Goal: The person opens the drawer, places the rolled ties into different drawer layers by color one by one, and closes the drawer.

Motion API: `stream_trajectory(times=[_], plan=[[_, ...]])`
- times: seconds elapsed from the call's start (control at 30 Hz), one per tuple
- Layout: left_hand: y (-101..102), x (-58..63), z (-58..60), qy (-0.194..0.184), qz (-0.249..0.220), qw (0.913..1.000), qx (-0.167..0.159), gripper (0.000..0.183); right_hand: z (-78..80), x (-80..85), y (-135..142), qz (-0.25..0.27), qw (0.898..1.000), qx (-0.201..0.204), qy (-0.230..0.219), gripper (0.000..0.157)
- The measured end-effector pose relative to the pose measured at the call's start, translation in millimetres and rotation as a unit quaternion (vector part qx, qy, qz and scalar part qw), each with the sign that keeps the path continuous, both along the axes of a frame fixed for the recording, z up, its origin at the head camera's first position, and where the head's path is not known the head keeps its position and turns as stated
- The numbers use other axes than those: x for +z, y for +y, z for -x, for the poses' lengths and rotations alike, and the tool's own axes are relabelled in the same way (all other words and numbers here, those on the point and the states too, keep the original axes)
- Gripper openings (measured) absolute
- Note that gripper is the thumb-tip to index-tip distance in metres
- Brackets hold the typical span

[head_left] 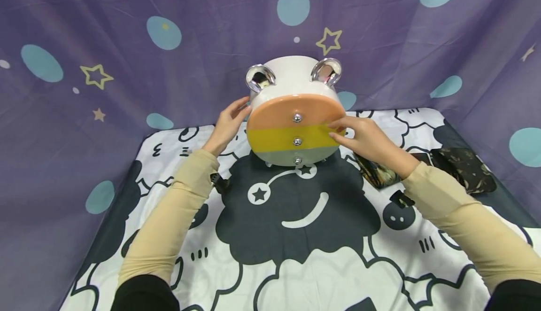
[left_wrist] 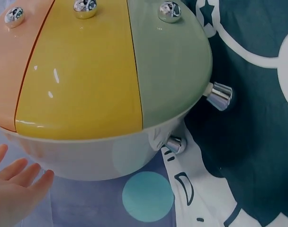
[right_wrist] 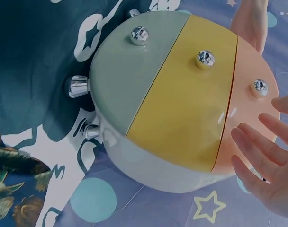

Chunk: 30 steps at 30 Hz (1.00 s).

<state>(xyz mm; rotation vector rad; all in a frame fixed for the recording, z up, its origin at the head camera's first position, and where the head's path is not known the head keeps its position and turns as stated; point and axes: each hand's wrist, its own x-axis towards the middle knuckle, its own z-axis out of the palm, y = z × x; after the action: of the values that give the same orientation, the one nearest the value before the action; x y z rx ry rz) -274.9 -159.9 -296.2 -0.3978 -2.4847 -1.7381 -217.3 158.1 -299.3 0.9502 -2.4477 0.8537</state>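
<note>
A round white drawer box [head_left: 291,73] stands at the back of the cloth, its front banded by an orange drawer [head_left: 270,113], a yellow drawer [head_left: 270,139] and a green drawer [head_left: 279,157]. Each drawer has a silver knob; two silver ear-like rings [head_left: 259,78] rise from the top. Beside the box's left side is my left hand [head_left: 228,125], fingers extended; in the left wrist view its fingertips are close to the white wall [left_wrist: 92,163]. My right hand [right_wrist: 272,156] has its fingers spread over the right end of the orange drawer [right_wrist: 243,113], away from the knobs.
Two dark patterned bundles, a nearer one [head_left: 376,172] and a farther one [head_left: 462,170], lie right of the box, partly behind my right forearm. A black-and-white cartoon cloth [head_left: 304,283] covers the surface. Behind hangs a purple curtain [head_left: 211,43] with stars and blue spots.
</note>
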Motion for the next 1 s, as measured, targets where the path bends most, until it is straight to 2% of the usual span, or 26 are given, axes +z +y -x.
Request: stream_trajectory(times=[0.2, 0.33, 0.5, 0.67, 1.0], plan=[[4.9, -0.3, 2.9, -0.012, -0.023, 0.9997, -0.002, 0.047, 1.8, 3.5, -9.5, 0.016, 1.0, 0.007, 0.011, 0.018], [7.2, 1.1, 0.1, -0.022, -0.039, 0.999, -0.008, 0.044, 1.8, 3.5, -16.1, 0.037, 0.999, 0.013, 0.018, 0.016], [4.8, -5.1, -1.5, -0.009, -0.053, 0.9984, -0.016, 0.045, 2.4, 2.8, -24.5, 0.063, 0.998, 0.017, 0.007, 0.016], [3.8, -7.3, -1.2, 0.007, -0.052, 0.9985, -0.018, 0.046, 4.8, 4.5, -32.5, 0.087, 0.996, 0.023, 0.006, 0.015], [5.2, -3.7, 2.1, 0.003, -0.043, 0.9989, -0.018, 0.042, 8.3, 9.6, -47.6, 0.1, 0.995, 0.006, 0.007, 0.016]])
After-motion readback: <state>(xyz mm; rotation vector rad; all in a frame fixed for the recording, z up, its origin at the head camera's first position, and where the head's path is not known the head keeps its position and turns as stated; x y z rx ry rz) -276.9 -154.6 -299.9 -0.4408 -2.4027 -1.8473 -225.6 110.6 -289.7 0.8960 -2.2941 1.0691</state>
